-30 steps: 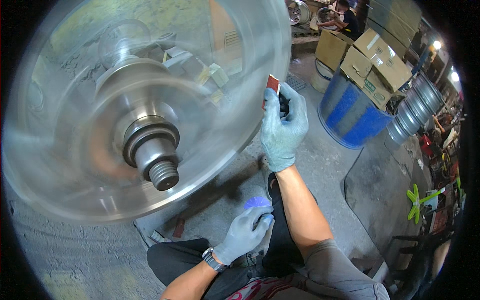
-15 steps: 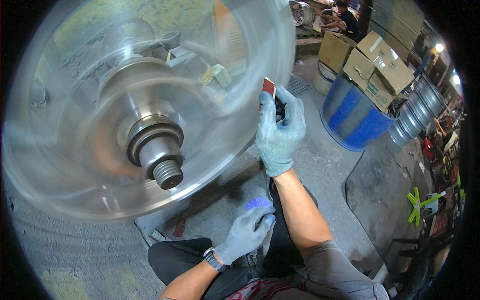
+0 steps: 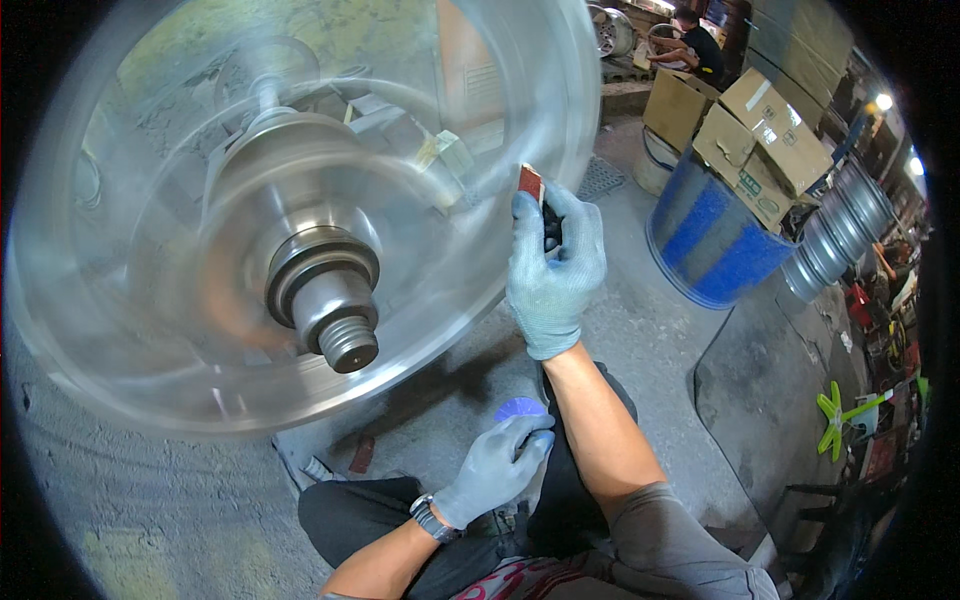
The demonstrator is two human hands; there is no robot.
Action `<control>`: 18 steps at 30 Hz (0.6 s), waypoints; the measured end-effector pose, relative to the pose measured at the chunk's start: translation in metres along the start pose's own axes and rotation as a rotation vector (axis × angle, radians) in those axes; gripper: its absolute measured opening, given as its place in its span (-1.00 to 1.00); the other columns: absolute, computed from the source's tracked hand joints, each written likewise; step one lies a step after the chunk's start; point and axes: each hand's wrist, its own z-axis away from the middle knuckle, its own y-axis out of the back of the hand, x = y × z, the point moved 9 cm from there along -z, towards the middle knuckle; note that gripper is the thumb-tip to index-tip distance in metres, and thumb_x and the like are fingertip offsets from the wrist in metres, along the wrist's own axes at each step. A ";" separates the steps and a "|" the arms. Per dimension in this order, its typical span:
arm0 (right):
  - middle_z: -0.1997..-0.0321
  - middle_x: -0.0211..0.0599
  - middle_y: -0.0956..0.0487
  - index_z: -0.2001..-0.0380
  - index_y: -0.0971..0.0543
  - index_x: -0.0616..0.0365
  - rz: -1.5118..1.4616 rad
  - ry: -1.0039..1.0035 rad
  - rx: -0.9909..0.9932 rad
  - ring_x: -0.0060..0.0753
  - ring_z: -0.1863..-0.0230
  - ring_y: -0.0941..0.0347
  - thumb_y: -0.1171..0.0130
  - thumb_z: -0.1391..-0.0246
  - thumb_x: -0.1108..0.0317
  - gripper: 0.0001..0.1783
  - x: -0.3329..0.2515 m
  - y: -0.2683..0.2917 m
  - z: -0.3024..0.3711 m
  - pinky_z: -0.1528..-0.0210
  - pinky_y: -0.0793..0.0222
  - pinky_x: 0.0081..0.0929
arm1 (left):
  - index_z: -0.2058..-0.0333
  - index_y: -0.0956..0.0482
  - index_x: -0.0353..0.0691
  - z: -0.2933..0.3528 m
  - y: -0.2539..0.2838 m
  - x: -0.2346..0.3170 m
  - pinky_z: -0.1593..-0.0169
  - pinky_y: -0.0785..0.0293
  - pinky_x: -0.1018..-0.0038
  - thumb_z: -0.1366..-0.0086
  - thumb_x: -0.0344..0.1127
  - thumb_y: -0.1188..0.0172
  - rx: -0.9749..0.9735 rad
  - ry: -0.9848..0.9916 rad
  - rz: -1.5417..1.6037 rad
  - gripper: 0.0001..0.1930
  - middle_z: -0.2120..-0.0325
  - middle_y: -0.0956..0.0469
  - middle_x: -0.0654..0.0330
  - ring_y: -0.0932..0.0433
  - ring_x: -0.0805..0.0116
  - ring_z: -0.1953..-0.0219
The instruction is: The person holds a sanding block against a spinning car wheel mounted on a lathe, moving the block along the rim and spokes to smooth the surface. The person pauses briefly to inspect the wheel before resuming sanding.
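A large metal wheel rim (image 3: pixel 410 370) spins on a spindle (image 3: pixel 330 300), blurred by motion, filling the upper left. My right hand (image 3: pixel 556 270), in a pale grey-blue knit glove, pinches a small reddish-brown piece of sandpaper (image 3: pixel 531 182) at the rim's right edge. Whether the sandpaper touches the rim I cannot tell. Lower down, my left hand (image 3: pixel 490 468), gloved too, rests by my knee with curled fingers closed on a purple disc (image 3: pixel 520 408) that shows beyond the knuckles. Part of the disc is hidden by that hand.
A blue drum (image 3: pixel 705 235) at the right holds cardboard boxes (image 3: pixel 765 140). Behind it stand stacked metal rims (image 3: pixel 840 230). A reddish-brown strip (image 3: pixel 363 454) lies on the floor near my left knee. Another person (image 3: pixel 695 48) sits far back beside a wheel.
The rim keeps spinning. My right hand has moved slightly down and left with the sandpaper, while the whole view has shifted a little. The left hand stays by my knee.
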 end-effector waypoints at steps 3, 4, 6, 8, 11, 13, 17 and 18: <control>0.34 -0.33 -0.54 0.00 -0.72 0.21 0.012 0.001 -0.012 -0.45 0.41 -0.43 -0.43 -0.27 0.52 -0.75 -0.002 -0.002 0.001 0.36 -0.37 -0.43 | -0.09 -0.68 -0.28 0.000 0.001 0.001 -0.14 -0.62 0.13 -0.49 -0.28 -0.27 0.009 -0.025 -0.006 -0.70 -0.01 -0.71 -0.12 -0.70 -0.15 -0.05; 0.34 -0.33 -0.54 0.00 -0.72 0.21 0.011 0.000 -0.013 -0.45 0.41 -0.43 -0.43 -0.27 0.52 -0.75 -0.003 -0.002 0.001 0.36 -0.37 -0.43 | -0.09 -0.68 -0.28 0.000 0.001 0.001 -0.14 -0.62 0.13 -0.49 -0.28 -0.27 0.010 -0.024 -0.006 -0.70 -0.01 -0.71 -0.12 -0.70 -0.15 -0.05; 0.32 -0.31 -0.57 -0.01 -0.73 0.21 0.025 0.038 -0.023 -0.43 0.40 -0.43 -0.43 -0.26 0.53 -0.74 -0.009 -0.003 0.001 0.35 -0.39 -0.44 | -0.09 -0.68 -0.29 0.000 0.000 0.000 -0.14 -0.62 0.12 -0.49 -0.28 -0.27 -0.001 -0.015 -0.016 -0.70 -0.01 -0.71 -0.12 -0.71 -0.15 -0.05; 0.31 -0.29 -0.59 -0.01 -0.73 0.21 0.014 0.052 -0.028 -0.42 0.39 -0.44 -0.42 -0.26 0.54 -0.74 -0.010 -0.005 0.001 0.34 -0.40 -0.43 | -0.09 -0.68 -0.30 0.000 0.001 -0.001 -0.14 -0.62 0.12 -0.49 -0.28 -0.27 0.004 -0.013 -0.013 -0.70 -0.02 -0.71 -0.12 -0.71 -0.15 -0.05; 0.28 -0.26 -0.63 -0.01 -0.73 0.22 -0.011 0.058 -0.036 -0.38 0.36 -0.47 -0.41 -0.24 0.56 -0.73 -0.012 -0.006 0.003 0.31 -0.43 -0.41 | -0.09 -0.68 -0.30 0.000 0.000 -0.001 -0.14 -0.62 0.11 -0.49 -0.28 -0.27 0.008 -0.017 -0.011 -0.70 -0.02 -0.71 -0.13 -0.71 -0.16 -0.05; 0.26 -0.25 -0.65 -0.01 -0.73 0.22 -0.027 0.049 -0.040 -0.36 0.34 -0.49 -0.40 -0.24 0.57 -0.73 -0.011 -0.006 0.003 0.29 -0.44 -0.40 | -0.09 -0.67 -0.31 0.000 0.000 -0.001 -0.14 -0.62 0.11 -0.49 -0.28 -0.27 0.009 -0.022 -0.012 -0.70 -0.02 -0.71 -0.13 -0.71 -0.17 -0.05; 0.24 -0.23 -0.67 -0.03 -0.72 0.23 0.008 0.099 -0.036 -0.34 0.32 -0.51 -0.40 -0.24 0.57 -0.71 -0.014 -0.005 0.002 0.27 -0.46 -0.38 | -0.09 -0.67 -0.31 0.001 0.000 0.000 -0.15 -0.62 0.10 -0.49 -0.29 -0.26 0.004 -0.018 -0.011 -0.70 -0.01 -0.70 -0.14 -0.70 -0.17 -0.05; 0.23 -0.22 -0.67 -0.03 -0.72 0.23 0.021 0.092 -0.043 -0.34 0.32 -0.51 -0.40 -0.24 0.57 -0.71 -0.013 -0.006 0.002 0.27 -0.46 -0.38 | -0.09 -0.67 -0.31 0.001 0.001 -0.001 -0.15 -0.62 0.10 -0.49 -0.30 -0.26 0.002 -0.005 -0.012 -0.70 -0.01 -0.70 -0.14 -0.70 -0.17 -0.05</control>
